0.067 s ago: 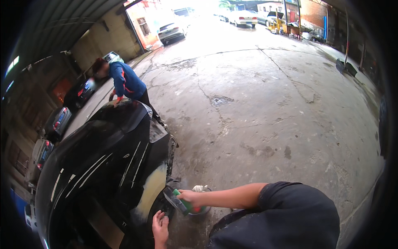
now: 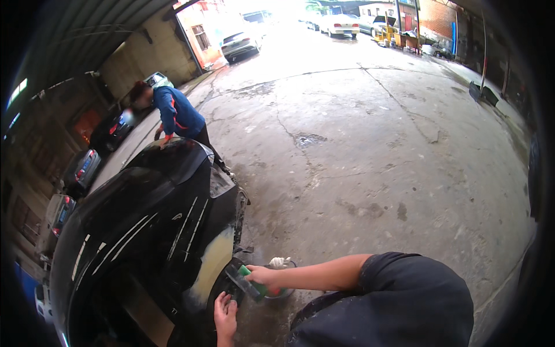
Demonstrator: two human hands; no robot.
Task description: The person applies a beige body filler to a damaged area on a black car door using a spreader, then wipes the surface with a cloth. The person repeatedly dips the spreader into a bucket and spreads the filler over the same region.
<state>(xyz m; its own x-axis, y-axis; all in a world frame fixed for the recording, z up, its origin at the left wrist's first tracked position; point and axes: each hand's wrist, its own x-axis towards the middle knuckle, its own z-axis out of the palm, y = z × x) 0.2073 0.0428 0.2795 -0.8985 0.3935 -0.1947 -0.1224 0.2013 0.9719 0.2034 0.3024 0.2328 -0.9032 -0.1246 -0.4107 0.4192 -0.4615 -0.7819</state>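
Note:
My right hand point(image 2: 263, 275) is closed round a green block-like tool point(image 2: 245, 270) with a flat grey face, probably a sanding block. It is beside the front wheel of a black car point(image 2: 139, 214), just right of a tan filler patch point(image 2: 214, 263) on the fender. Below the patch, my left hand point(image 2: 225, 312) is raised near the dark tyre with its fingers apart and slightly bent. Nothing shows in that hand. Whether the tool touches the tyre, I cannot tell.
Across the hood a person in a blue jacket point(image 2: 182, 110) leans over the car. A round container point(image 2: 283, 293) and a coil of white rope point(image 2: 280, 262) are on the concrete floor point(image 2: 358, 191) by my right forearm. Parked cars point(image 2: 80, 173) line the left wall.
The tool in my right hand has tilted, showing more of its grey face. My left hand has shifted slightly up and right.

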